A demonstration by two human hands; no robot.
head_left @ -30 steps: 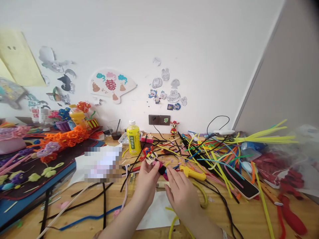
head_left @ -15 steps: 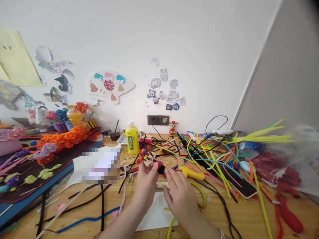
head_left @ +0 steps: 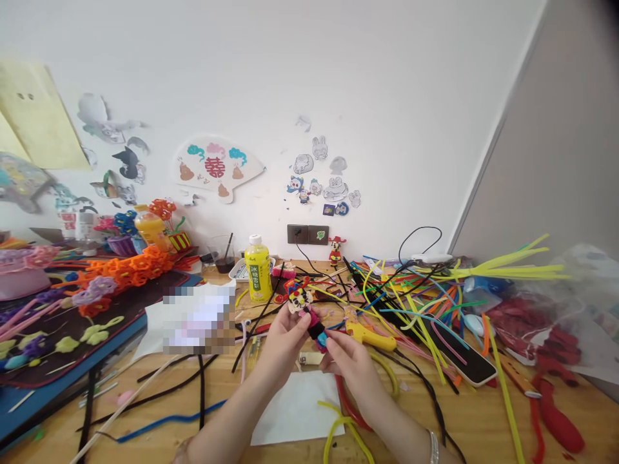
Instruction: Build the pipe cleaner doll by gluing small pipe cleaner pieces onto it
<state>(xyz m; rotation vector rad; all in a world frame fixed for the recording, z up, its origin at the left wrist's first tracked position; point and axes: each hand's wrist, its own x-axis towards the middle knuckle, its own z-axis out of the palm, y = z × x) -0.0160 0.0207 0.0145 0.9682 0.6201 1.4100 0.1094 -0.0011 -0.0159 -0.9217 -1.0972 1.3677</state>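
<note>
Between my hands, over the middle of the table, is a small pipe-cleaner doll (head_left: 317,329) with a cream head, a red and blue hat, a pink and black body and a blue end. My left hand (head_left: 286,335) is closed around its head and upper body. At the blue lower end, the fingertips of my right hand (head_left: 347,354) pinch the doll. Beneath my wrists lie a white sheet of paper (head_left: 290,412) and a bent yellow pipe cleaner (head_left: 338,422). A yellow hot glue gun (head_left: 372,336) rests just beyond my right hand.
A yellow drink bottle (head_left: 258,269) stands behind my left hand. Heaped pipe cleaners (head_left: 411,290) and a phone (head_left: 467,361) lie to the right. Orange fuzzy flowers (head_left: 126,274) cover a dark mat on the left. A finished-looking doll (head_left: 335,251) stands by the wall.
The doll has turned, so its hat now points up and its blue lower end shows. My right fingers have shifted from lying alongside it to a pinch at that end.
</note>
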